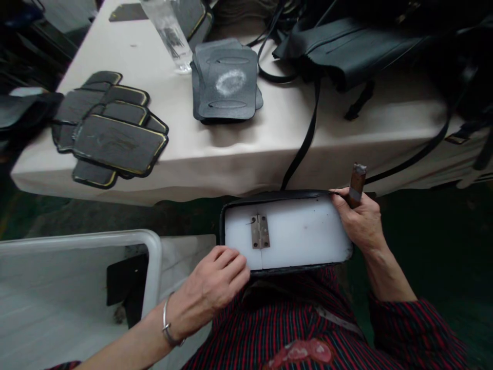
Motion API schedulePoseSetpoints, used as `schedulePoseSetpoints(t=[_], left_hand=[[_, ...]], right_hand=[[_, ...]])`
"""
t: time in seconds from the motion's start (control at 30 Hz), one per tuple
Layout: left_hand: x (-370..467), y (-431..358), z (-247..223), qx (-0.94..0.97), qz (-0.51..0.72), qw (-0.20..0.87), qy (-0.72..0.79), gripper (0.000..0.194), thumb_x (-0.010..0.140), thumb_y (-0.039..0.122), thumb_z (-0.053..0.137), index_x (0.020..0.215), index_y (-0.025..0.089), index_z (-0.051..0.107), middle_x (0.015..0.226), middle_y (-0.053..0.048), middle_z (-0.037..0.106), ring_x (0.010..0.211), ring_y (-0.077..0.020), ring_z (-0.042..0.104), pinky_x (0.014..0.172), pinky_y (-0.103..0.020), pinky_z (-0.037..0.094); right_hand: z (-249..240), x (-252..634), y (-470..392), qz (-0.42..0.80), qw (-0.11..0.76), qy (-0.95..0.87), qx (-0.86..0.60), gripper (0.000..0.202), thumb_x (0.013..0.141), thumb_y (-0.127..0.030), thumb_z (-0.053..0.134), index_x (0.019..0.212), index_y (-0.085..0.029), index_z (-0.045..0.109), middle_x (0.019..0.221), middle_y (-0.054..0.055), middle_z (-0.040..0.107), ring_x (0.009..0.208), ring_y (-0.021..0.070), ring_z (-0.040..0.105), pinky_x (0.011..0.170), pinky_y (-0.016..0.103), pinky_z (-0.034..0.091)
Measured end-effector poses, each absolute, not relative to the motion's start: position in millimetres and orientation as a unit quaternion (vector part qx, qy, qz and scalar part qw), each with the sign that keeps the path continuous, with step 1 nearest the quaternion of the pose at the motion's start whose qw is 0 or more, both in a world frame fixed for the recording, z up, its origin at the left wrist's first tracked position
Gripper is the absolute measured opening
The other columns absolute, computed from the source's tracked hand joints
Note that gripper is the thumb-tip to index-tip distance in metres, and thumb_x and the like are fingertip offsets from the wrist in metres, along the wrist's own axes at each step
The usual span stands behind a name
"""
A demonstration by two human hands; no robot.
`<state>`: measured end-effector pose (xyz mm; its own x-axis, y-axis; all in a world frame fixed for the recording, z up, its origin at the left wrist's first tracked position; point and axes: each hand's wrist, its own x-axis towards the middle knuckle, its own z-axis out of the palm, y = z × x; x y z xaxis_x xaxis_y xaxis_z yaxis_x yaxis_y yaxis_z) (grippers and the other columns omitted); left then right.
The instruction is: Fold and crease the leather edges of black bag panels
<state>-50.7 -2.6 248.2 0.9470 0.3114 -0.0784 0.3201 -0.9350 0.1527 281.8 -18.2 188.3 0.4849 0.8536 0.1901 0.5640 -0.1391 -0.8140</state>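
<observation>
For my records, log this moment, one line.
left grip: on black rim | right grip: holds brown tool | hinge: on white board

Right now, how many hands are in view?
2: the left hand at the near edge of the white board, left of its middle; the right hand at its right end, also holding a brown stick.

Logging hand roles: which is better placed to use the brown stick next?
Likely the right hand: it holds the brown stick, at the right end of the white panel; the left hand is at its near edge.
</observation>
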Motion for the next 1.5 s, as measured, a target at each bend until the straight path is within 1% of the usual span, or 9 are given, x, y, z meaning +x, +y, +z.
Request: schedulePoseSetpoints(t=[0.23, 0.47, 0.6, 0.67, 0.77, 0.9, 1.1, 1.33, 1.5], left_hand=[[-48.5, 4.6, 257.1, 0.98, -0.069, 0.107, 0.15, 0.018, 0.088, 0.006, 0.039, 0.084, 0.017, 0.052, 0.08, -0.004, 0.053, 0.07, -0.0186, 0.044, 0.063, -0.034, 0.039], [-18.2, 67.5, 276.8, 0.873, -0.24, 0.417, 0.075, 0.014, 0.086, 0.009, 0.049, 0.076, 0.018, 0.05, 0.073, 0.002, 0.053, 0.065, -0.0105, 0.049, 0.06, -0.024, 0.037], [-23.3, 70.4, 278.7, 0.841, -0.19, 0.479, 0.163, 0.007, 0.09, 0.023, 0.051, 0.09, 0.02, 0.057, 0.071, 0.003, 0.058, 0.064, -0.0099, 0.053, 0.06, -0.022, 0.041], [-31.1, 69.2, 278.2, 0.842, -0.067, 0.455, 0.282, 0.018, 0.092, 0.032, 0.049, 0.103, 0.021, 0.057, 0.078, 0.002, 0.063, 0.069, -0.0106, 0.058, 0.065, -0.024, 0.046], [-36.9, 73.9, 273.6, 0.856, 0.131, 0.268, 0.421, 0.031, 0.088, 0.042, 0.056, 0.109, 0.02, 0.06, 0.099, -0.004, 0.063, 0.091, -0.0159, 0.06, 0.084, -0.031, 0.049], [-31.1, 81.4, 256.4, 0.887, 0.103, 0.124, 0.433, 0.035, 0.09, 0.041, 0.053, 0.117, 0.021, 0.062, 0.106, -0.005, 0.062, 0.095, -0.0177, 0.061, 0.087, -0.031, 0.048], [-24.4, 82.9, 239.6, 0.884, 0.079, 0.094, 0.451, 0.028, 0.094, 0.033, 0.047, 0.105, 0.019, 0.068, 0.09, -0.003, 0.066, 0.078, -0.0155, 0.063, 0.071, -0.027, 0.047], [-27.3, 86.5, 224.8, 0.861, 0.112, 0.143, 0.475, 0.029, 0.093, 0.033, 0.047, 0.098, 0.017, 0.07, 0.084, -0.003, 0.066, 0.077, -0.0144, 0.062, 0.072, -0.025, 0.045], [-26.3, 79.5, 234.8, 0.836, 0.104, 0.186, 0.506, 0.034, 0.093, 0.039, 0.043, 0.103, 0.018, 0.068, 0.094, -0.004, 0.067, 0.087, -0.0169, 0.063, 0.081, -0.028, 0.046]], right_hand=[[191.5, 280.2, -16.6, 0.171, 0.456, -0.472, -0.735, 0.013, 0.081, -0.03, 0.064, 0.084, -0.018, 0.069, 0.076, 0.003, 0.067, 0.069, 0.0168, 0.06, 0.065, 0.03, 0.046], [192.6, 281.3, -15.4, 0.134, 0.416, -0.502, -0.747, 0.012, 0.082, -0.028, 0.062, 0.083, -0.017, 0.069, 0.071, 0.002, 0.063, 0.064, 0.0145, 0.055, 0.062, 0.027, 0.042], [190.6, 280.7, -17.1, 0.137, 0.426, -0.502, -0.741, 0.013, 0.083, -0.028, 0.062, 0.086, -0.018, 0.069, 0.073, 0.002, 0.064, 0.064, 0.0146, 0.056, 0.062, 0.027, 0.042], [189.9, 280.9, -17.6, 0.136, 0.423, -0.508, -0.738, 0.013, 0.084, -0.028, 0.061, 0.086, -0.018, 0.069, 0.073, 0.002, 0.064, 0.064, 0.0146, 0.056, 0.062, 0.027, 0.042], [189.6, 281.7, -17.9, 0.121, 0.417, -0.521, -0.735, 0.012, 0.083, -0.027, 0.061, 0.086, -0.018, 0.069, 0.073, 0.002, 0.064, 0.064, 0.0148, 0.057, 0.062, 0.027, 0.042], [191.7, 282.7, -17.0, 0.104, 0.415, -0.536, -0.728, 0.012, 0.084, -0.026, 0.06, 0.087, -0.018, 0.069, 0.075, 0.002, 0.065, 0.066, 0.0151, 0.059, 0.063, 0.027, 0.043], [198.7, 289.8, -12.2, 0.095, 0.372, -0.597, -0.704, 0.012, 0.085, -0.023, 0.058, 0.083, -0.017, 0.069, 0.077, 0.004, 0.066, 0.071, 0.0173, 0.062, 0.066, 0.028, 0.044], [200.1, 297.9, 0.5, 0.126, 0.349, -0.629, -0.683, 0.011, 0.084, -0.019, 0.058, 0.079, -0.017, 0.067, 0.074, 0.003, 0.063, 0.067, 0.0159, 0.057, 0.064, 0.028, 0.041], [199.1, 292.0, -13.3, 0.198, 0.421, -0.557, -0.688, 0.011, 0.082, -0.024, 0.06, 0.085, -0.016, 0.068, 0.072, 0.001, 0.056, 0.065, 0.0137, 0.052, 0.064, 0.028, 0.04]])
